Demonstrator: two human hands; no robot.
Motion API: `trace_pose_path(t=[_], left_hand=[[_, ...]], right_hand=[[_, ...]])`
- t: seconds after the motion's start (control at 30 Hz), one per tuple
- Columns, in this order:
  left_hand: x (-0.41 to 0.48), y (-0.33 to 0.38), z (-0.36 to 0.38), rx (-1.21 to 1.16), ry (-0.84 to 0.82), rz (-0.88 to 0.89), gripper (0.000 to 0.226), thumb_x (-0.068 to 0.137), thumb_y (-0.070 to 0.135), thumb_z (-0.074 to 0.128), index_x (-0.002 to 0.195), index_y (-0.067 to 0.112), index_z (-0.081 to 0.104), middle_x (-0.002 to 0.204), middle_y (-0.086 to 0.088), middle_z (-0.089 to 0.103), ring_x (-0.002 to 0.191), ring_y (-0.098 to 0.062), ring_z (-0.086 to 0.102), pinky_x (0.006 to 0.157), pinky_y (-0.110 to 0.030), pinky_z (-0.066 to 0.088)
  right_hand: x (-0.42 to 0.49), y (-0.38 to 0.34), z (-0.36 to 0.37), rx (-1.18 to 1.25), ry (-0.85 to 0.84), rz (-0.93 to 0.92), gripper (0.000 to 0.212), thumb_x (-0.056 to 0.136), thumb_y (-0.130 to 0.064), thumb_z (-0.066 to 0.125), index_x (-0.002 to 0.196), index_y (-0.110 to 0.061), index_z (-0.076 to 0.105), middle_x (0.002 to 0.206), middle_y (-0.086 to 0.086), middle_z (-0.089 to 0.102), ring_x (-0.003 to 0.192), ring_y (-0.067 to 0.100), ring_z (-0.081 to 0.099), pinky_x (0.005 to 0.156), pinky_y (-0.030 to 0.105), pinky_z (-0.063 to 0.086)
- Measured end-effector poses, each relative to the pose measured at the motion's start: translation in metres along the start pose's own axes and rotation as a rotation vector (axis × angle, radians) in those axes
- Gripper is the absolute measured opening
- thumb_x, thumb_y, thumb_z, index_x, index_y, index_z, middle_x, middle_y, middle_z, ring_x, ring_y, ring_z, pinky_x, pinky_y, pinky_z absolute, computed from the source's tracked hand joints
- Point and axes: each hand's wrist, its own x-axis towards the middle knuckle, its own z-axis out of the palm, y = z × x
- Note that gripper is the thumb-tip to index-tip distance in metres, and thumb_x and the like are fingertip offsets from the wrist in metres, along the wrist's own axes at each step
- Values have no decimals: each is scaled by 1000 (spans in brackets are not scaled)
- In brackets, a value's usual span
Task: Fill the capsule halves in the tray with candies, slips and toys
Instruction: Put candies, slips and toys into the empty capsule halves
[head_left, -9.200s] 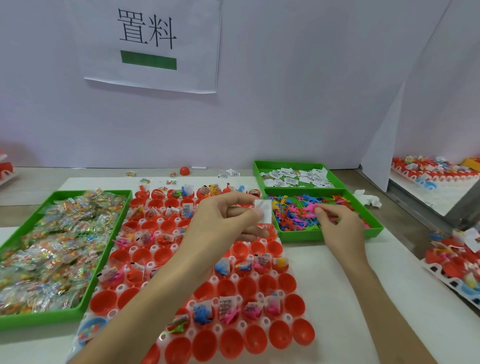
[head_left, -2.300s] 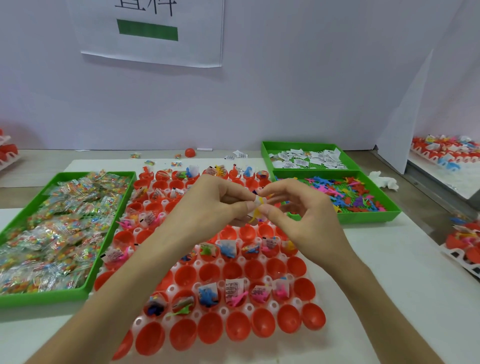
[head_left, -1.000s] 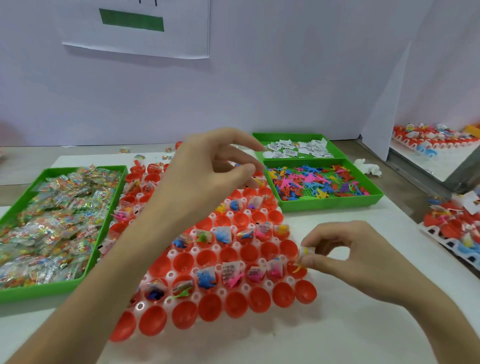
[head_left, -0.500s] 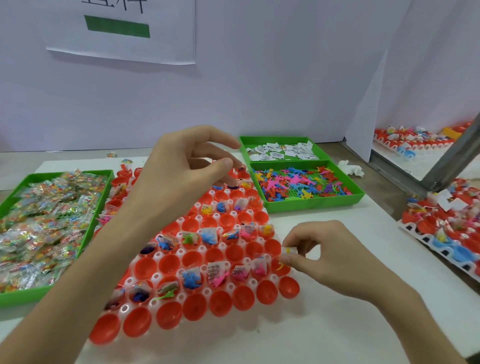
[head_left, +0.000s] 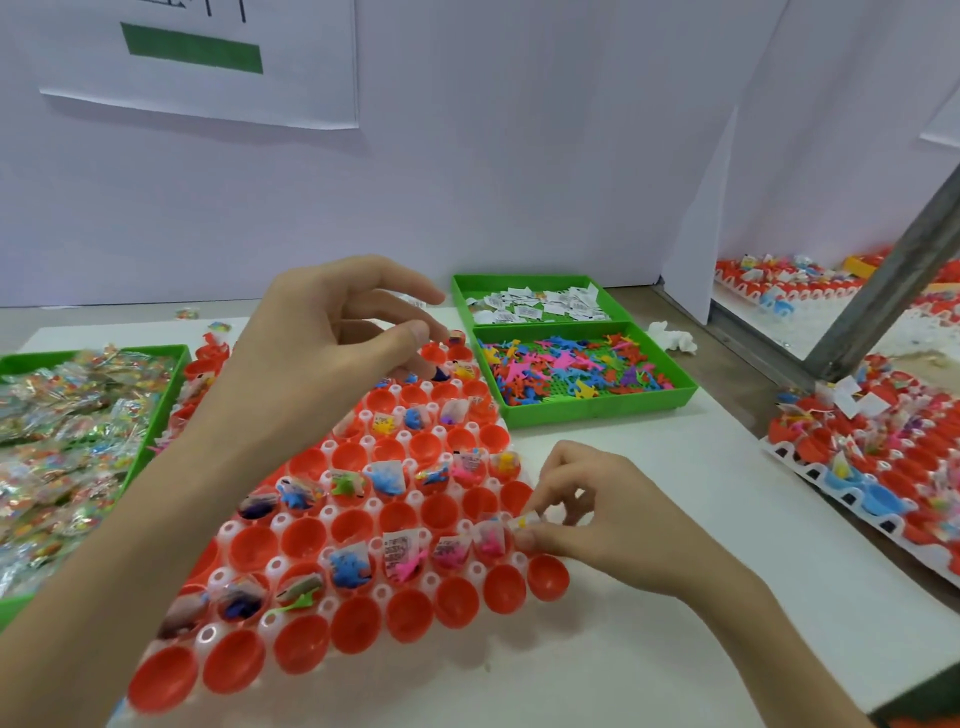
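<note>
- Capsule halves (head_left: 358, 623) beside the right fingers (head_left: 527, 538) are coloured red.
- The slip (head_left: 524, 520) between those fingers is coloured white.
- Bins (head_left: 597, 410) beyond the left fingers (head_left: 415, 332) are coloured green.

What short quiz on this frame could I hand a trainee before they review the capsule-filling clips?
1. True or false: all the red capsule halves in the front row of the tray already hold something.
2. What does the right hand pinch at the tray's right edge? A) a white slip B) a candy packet C) nothing
3. Of the two green bins on the right, does the near or the far one hold the coloured toys?

Key: 1. False, the front row is empty. 2. A. 3. The near bin; the far bin holds paper slips.
</note>
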Motion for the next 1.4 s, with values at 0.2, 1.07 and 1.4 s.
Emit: trace_pose_path(t=[0.2, 1.07, 1.4], left_hand=[[1, 1, -3, 7, 9, 7, 19, 93, 5, 66, 103, 21, 71, 88, 10, 78, 71, -9, 75, 69, -17, 59], [2, -4, -1, 77, 6, -3, 15, 93, 7, 67, 98, 20, 73, 88, 10, 78, 72, -10, 75, 76, -23, 60], [2, -2, -2, 75, 8, -1, 14, 92, 6, 67, 96, 18, 73, 87, 9, 78, 72, -10, 75, 78, -27, 61]], right_hand=[[-4, 0, 1, -1, 32, -5, 9, 74, -23, 88, 75, -23, 79, 72, -7, 70, 67, 14, 64, 66, 31, 54], [6, 4, -7, -14, -72, -34, 21, 66, -29, 91, 62, -36, 72, 78, -17, 62, 69, 7, 50, 62, 18, 40], [4, 14, 0, 173, -29, -70, 24, 61, -49, 82, 76, -30, 77, 77, -4, 67, 66, 9, 58, 67, 38, 52]])
